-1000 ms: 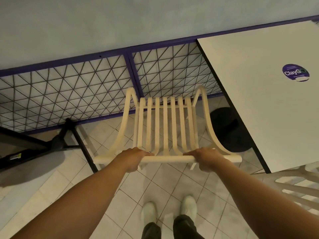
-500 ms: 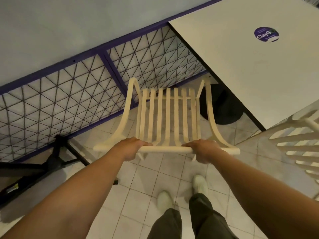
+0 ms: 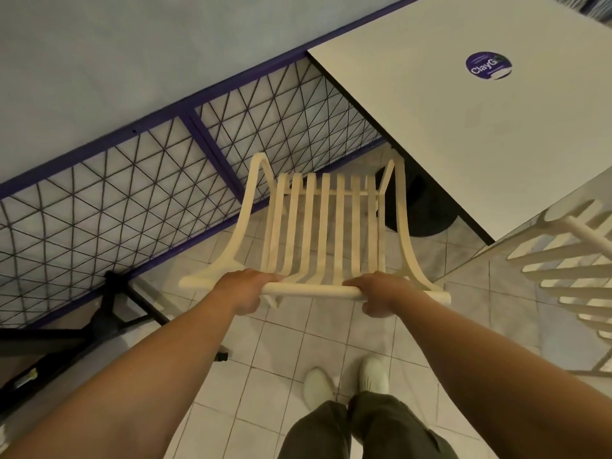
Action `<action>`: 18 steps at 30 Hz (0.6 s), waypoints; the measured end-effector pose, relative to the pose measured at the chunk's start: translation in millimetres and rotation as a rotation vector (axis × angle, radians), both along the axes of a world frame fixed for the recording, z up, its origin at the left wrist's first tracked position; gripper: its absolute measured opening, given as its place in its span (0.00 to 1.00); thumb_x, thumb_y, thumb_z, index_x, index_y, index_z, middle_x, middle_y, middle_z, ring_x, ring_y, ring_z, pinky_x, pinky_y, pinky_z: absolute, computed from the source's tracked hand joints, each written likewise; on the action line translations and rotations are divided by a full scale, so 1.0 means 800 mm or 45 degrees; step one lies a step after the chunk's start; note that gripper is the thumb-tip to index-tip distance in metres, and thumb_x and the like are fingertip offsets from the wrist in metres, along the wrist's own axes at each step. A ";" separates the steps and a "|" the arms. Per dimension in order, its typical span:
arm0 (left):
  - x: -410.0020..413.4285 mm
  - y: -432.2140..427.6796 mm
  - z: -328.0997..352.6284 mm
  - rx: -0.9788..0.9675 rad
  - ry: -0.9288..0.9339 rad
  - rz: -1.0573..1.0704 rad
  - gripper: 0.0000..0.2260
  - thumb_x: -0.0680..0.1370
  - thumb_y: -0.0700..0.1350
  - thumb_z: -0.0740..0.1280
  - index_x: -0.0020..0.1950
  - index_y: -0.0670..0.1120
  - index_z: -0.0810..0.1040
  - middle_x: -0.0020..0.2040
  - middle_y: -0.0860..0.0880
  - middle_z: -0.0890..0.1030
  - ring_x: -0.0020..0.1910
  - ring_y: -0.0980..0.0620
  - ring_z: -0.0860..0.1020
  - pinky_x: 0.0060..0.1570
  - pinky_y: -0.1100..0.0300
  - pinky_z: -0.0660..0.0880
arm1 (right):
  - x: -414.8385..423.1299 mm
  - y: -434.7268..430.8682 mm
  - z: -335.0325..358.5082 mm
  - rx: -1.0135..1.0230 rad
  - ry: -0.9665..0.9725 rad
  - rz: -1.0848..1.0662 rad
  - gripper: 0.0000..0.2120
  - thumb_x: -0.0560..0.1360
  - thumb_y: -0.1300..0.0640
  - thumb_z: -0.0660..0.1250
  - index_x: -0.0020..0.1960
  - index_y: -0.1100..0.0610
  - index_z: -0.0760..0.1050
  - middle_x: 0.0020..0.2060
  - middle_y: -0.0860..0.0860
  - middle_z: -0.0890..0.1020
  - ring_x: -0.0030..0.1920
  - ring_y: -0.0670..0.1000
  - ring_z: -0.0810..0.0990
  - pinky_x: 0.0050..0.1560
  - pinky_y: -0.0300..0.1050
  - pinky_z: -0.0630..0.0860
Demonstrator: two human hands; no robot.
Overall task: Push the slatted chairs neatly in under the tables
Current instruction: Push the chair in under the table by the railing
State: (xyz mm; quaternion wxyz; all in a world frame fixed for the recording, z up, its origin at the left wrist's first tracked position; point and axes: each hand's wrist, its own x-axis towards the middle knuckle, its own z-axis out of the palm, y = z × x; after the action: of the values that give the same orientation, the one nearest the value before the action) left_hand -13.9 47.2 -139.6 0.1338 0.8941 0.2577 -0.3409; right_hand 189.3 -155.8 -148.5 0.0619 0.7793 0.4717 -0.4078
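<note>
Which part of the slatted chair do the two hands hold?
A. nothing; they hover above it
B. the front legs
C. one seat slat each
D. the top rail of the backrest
D: the left hand and right hand are both closed around the top rail of the chair.

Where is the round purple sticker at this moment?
In the head view the round purple sticker sits at the upper right, on the white table top, beyond and to the right of the slatted chair held by both hands.

Cream slatted chair, white table with purple round sticker, purple-framed black triangle-mesh fence, pale tiled floor
</note>
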 end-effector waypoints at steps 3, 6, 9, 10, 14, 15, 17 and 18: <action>0.000 -0.007 0.000 0.009 -0.010 0.045 0.32 0.79 0.40 0.66 0.78 0.63 0.61 0.61 0.49 0.77 0.47 0.50 0.75 0.45 0.58 0.73 | 0.003 -0.001 -0.002 0.022 0.018 0.018 0.29 0.74 0.59 0.69 0.72 0.40 0.69 0.58 0.48 0.79 0.54 0.52 0.79 0.59 0.54 0.77; 0.000 -0.006 -0.002 0.008 -0.006 0.065 0.32 0.79 0.41 0.67 0.78 0.63 0.63 0.61 0.49 0.78 0.49 0.49 0.77 0.46 0.57 0.74 | 0.006 -0.003 -0.005 0.032 0.030 0.045 0.30 0.74 0.59 0.69 0.72 0.40 0.68 0.58 0.48 0.79 0.55 0.53 0.78 0.59 0.55 0.77; 0.000 -0.004 -0.003 -0.014 -0.009 0.058 0.32 0.77 0.42 0.70 0.77 0.64 0.64 0.62 0.50 0.78 0.51 0.50 0.78 0.47 0.57 0.75 | 0.006 -0.005 -0.006 0.026 0.002 0.064 0.32 0.73 0.60 0.69 0.73 0.39 0.67 0.58 0.48 0.79 0.55 0.52 0.78 0.59 0.55 0.77; 0.000 -0.004 -0.004 -0.027 -0.009 0.052 0.32 0.77 0.42 0.70 0.76 0.65 0.65 0.62 0.50 0.78 0.50 0.51 0.77 0.47 0.58 0.74 | 0.005 -0.007 -0.006 0.019 -0.003 0.065 0.32 0.73 0.60 0.69 0.73 0.39 0.66 0.58 0.48 0.79 0.55 0.52 0.78 0.59 0.54 0.77; 0.002 0.015 -0.007 -0.107 0.014 -0.034 0.35 0.77 0.40 0.69 0.76 0.68 0.63 0.62 0.51 0.77 0.49 0.51 0.75 0.47 0.57 0.75 | 0.008 -0.007 -0.005 -0.002 -0.035 -0.005 0.33 0.74 0.61 0.69 0.74 0.39 0.65 0.61 0.48 0.78 0.57 0.52 0.78 0.61 0.53 0.76; 0.002 0.020 -0.009 -0.121 0.042 -0.068 0.36 0.77 0.38 0.68 0.76 0.69 0.61 0.61 0.50 0.76 0.49 0.51 0.76 0.48 0.56 0.76 | 0.007 -0.007 -0.006 -0.005 -0.052 -0.032 0.34 0.74 0.61 0.69 0.75 0.39 0.64 0.62 0.49 0.78 0.58 0.53 0.77 0.62 0.53 0.75; 0.004 0.029 -0.015 -0.146 0.086 -0.118 0.38 0.78 0.35 0.65 0.77 0.71 0.57 0.57 0.50 0.74 0.47 0.50 0.76 0.44 0.56 0.76 | 0.001 -0.006 -0.007 -0.010 -0.073 -0.087 0.37 0.75 0.63 0.69 0.76 0.38 0.61 0.64 0.50 0.77 0.59 0.53 0.77 0.63 0.53 0.75; 0.005 0.032 -0.017 -0.147 0.087 -0.139 0.40 0.79 0.34 0.64 0.77 0.71 0.56 0.55 0.51 0.73 0.45 0.51 0.75 0.42 0.57 0.74 | -0.004 -0.005 -0.006 -0.004 -0.092 -0.107 0.38 0.75 0.64 0.68 0.76 0.36 0.61 0.64 0.50 0.76 0.59 0.53 0.77 0.63 0.53 0.75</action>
State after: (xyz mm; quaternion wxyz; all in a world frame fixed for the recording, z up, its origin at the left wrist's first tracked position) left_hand -10.2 72.7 -153.3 0.1575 0.8855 0.1931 -0.3922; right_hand 186.4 -159.5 -153.4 0.0630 0.8125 0.4355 -0.3824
